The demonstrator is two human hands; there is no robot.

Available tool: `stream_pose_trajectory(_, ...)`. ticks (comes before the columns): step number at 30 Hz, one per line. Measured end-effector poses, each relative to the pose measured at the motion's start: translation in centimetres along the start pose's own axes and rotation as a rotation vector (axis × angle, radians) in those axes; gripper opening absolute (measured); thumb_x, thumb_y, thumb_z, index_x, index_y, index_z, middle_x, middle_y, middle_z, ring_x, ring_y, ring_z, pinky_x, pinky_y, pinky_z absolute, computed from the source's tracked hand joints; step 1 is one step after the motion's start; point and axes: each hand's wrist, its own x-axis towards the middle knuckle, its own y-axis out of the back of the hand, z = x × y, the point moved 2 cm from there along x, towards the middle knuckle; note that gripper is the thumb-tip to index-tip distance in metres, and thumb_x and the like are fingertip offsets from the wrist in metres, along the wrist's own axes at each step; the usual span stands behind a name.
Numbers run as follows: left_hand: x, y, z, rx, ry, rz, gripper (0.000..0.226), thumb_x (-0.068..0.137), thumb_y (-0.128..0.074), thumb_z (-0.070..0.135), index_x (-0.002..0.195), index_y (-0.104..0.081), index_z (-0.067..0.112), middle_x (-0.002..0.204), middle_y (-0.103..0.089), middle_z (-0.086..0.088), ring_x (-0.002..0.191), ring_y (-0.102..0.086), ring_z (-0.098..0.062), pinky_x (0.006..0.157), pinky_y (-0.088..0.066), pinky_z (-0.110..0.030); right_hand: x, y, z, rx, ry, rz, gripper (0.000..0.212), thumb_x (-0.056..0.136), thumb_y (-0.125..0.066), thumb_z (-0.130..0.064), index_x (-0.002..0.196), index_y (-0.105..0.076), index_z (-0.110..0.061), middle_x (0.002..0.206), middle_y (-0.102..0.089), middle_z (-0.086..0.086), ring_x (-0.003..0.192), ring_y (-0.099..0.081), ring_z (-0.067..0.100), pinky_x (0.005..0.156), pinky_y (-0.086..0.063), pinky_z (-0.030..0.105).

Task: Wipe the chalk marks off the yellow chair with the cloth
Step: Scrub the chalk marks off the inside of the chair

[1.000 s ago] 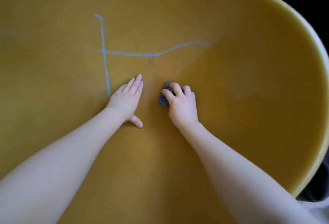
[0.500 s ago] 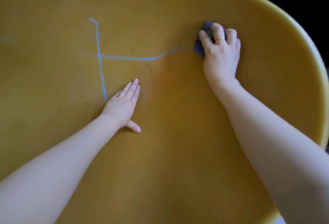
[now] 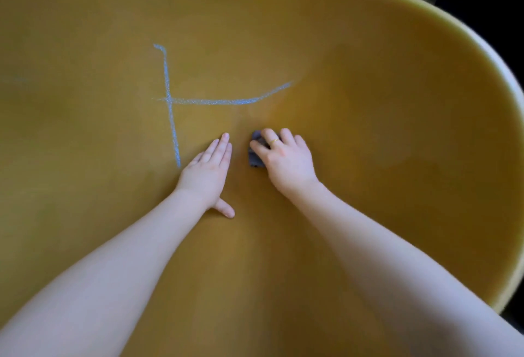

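cloth bunched under right hand fingers, below chalk marks.

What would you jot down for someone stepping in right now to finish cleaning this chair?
Left hand: flat on the yellow chair seat, fingers straight, bracing.
Right hand: grip curled on the dark cloth, pressed to the seat below the marks.
Done: nothing can be judged as wiped from this view.
Left: the blue chalk cross, its vertical line and horizontal line, plus a faint smudge at far left.
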Motion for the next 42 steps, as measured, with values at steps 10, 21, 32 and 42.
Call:
stream_pose_trajectory(10,0.5,-0.4,-0.4,0.027,-0.017,-0.002,0.139,0.056,-0.066,0.072,0.147,0.016,0.005,0.151,0.032,-0.008,0.144,0.017,-0.017,0.117,-0.004,-0.027,8.4,3.5,9.4,-0.195,-0.244,0.404,0.028,0.084,-0.049,-0.008,0.106,-0.064,-0.018,0.110,-0.065,0.008,0.083,-0.036,0.026,0.055,-0.044,0.028)
stream_pose_trajectory(21,0.6,-0.4,-0.3,0.051,0.007,0.027,0.141,0.054,-0.069,0.071,0.147,0.015,0.005,0.153,0.028,-0.007,0.145,0.014,-0.016,0.117,-0.001,-0.029,0.2,-2.7,-2.3,0.250,0.018,0.012,0.041,0.075,-0.033,-0.020,0.094,-0.069,-0.019,0.094,-0.065,0.009,0.060,-0.050,0.027,0.045,-0.040,0.025)
stream_pose_trajectory(32,0.4,-0.1,0.0,0.077,0.022,-0.026,0.140,0.056,-0.067,0.072,0.147,0.016,0.005,0.152,0.031,-0.008,0.144,0.015,-0.018,0.117,-0.001,-0.031,7.8,3.1,9.1,-0.372,-0.048,0.341,0.024,0.078,-0.055,-0.016,0.098,-0.065,-0.025,0.101,-0.067,0.004,0.071,-0.057,0.026,0.056,-0.041,0.027)
stream_pose_trajectory(42,0.6,-0.4,0.0,0.057,0.047,-0.014,0.140,0.056,-0.071,0.068,0.147,0.016,0.006,0.152,0.030,-0.006,0.145,0.014,-0.017,0.117,-0.001,-0.032,-2.7,-1.3,-2.5,0.315,-0.093,-0.118,0.020,0.077,-0.052,-0.018,0.089,-0.068,-0.013,0.100,-0.063,0.013,0.069,-0.050,0.031,0.057,-0.048,0.035)
